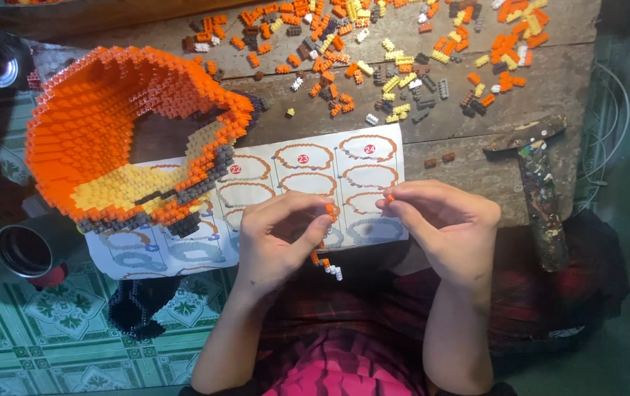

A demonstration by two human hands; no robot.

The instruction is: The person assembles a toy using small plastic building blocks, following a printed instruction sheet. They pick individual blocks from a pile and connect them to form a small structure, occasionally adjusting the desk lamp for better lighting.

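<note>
Orange micro-brick model, a tall curved shell, stands largely built at ten o'clock. Left hand grips a short brick strip; right hand pinches one orange brick above the instruction sheet. Loose bricks at twelve o'clock suggest plenty remains.
</note>
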